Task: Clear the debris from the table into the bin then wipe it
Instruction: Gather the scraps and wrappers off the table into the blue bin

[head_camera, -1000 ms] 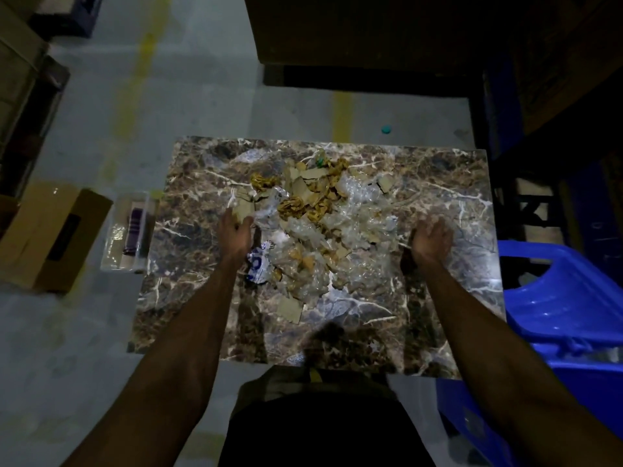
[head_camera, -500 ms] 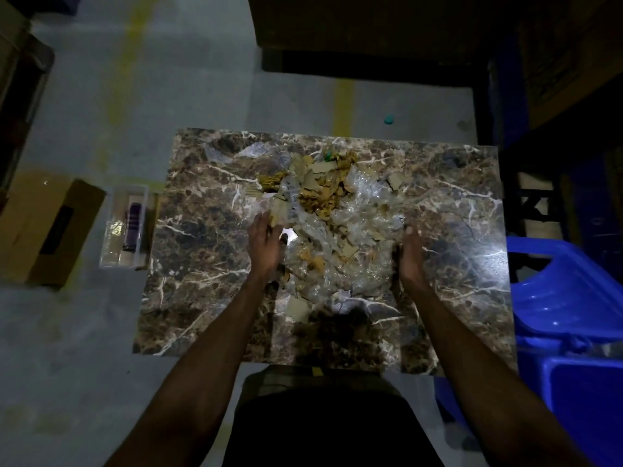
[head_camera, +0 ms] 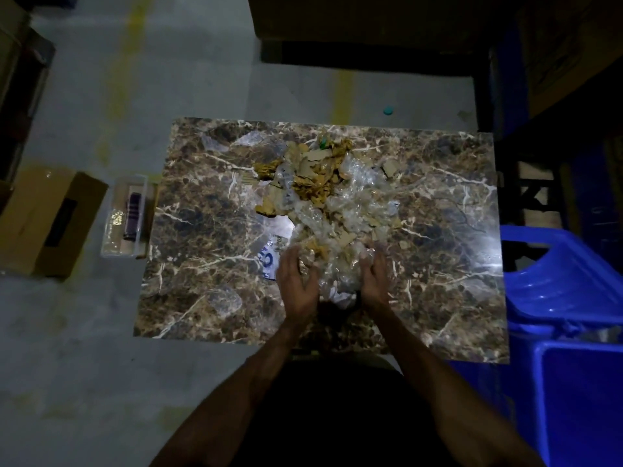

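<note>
Closed in from wide apart a second ago: left hand (head_camera: 298,284) and right hand (head_camera: 372,279) now cupped narrowly, palms facing, squeezing a clump of clear plastic wrap (head_camera: 340,281) off the debris pile (head_camera: 323,193). Means first handful gathered; rest lying beyond fingertips on marble tabletop (head_camera: 209,214). Blue bin (head_camera: 559,284) right of right hand. Blue print on wrapper (head_camera: 268,259) beside left hand, unreadable.
</note>
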The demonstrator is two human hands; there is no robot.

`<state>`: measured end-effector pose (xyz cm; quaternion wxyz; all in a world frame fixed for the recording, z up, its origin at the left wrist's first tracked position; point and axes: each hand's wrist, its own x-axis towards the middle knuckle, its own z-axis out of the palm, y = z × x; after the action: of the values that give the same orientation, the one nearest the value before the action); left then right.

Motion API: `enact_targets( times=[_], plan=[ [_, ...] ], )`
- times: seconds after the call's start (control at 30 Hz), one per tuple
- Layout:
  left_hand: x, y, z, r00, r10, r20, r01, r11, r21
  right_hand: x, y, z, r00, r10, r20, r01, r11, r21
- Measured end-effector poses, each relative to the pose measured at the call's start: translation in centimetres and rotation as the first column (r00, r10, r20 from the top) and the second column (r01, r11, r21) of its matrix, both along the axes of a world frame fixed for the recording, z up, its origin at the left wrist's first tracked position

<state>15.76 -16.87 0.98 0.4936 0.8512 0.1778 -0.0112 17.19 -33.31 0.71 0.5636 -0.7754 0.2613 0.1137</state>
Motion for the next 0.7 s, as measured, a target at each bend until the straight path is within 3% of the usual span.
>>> enact_targets(
  times=[0.07, 0.13, 0.2, 0.27, 0.33, 0.4, 0.63, 0.7],
  plan=[
    [0.2, 0.3, 0.6, 0.994, -0.018, 0.109, 0.001, 0.988, 0.153, 0.1, -0.4, 0.8, 0.993, -0.009, 0.116, 0.010, 1.000, -0.009],
    [-0.1, 0.1, 1.5, 0.965, -0.158, 0.209, 0.108, 0.967, 0.230, 0.1, -1.7, 0.6, 0.954, 0.160, 0.252, -0.129, 0.982, -0.135],
    [-1.2, -1.0, 1.5, 0.912, -0.348, 0.218, 0.272, 0.910, 0.313, 0.0, -2.7, -0.8, 0.893, 0.377, 0.246, -0.306, 0.909, -0.282],
    [-2.3, -1.9, 0.2, 0.856, -0.500, 0.135, 0.418, 0.821, 0.389, -0.5, -3.3, -1.8, 0.881, 0.428, 0.201, -0.357, 0.881, -0.309],
    [-2.7, -1.8, -1.3, 0.806, -0.589, 0.049, 0.512, 0.738, 0.439, -1.1, -3.6, -2.0, 0.920, 0.335, 0.204, -0.290, 0.931, -0.222],
    [-2.5, -1.1, -1.8, 0.796, -0.605, 0.006, 0.540, 0.714, 0.446, -1.5, -4.1, -1.2, 0.948, 0.229, 0.221, -0.205, 0.971, -0.125],
    [-0.4, 3.1, -1.6, 0.859, -0.507, 0.067, 0.386, 0.729, 0.565, -1.5, -5.6, -0.6, 0.982, -0.038, 0.183, 0.019, 0.994, 0.105],
    [-0.8, 3.3, -1.3, 0.880, -0.458, 0.129, 0.327, 0.778, 0.537, -1.1, -5.6, -1.0, 0.980, -0.102, 0.173, 0.077, 0.986, 0.147]
  ],
)
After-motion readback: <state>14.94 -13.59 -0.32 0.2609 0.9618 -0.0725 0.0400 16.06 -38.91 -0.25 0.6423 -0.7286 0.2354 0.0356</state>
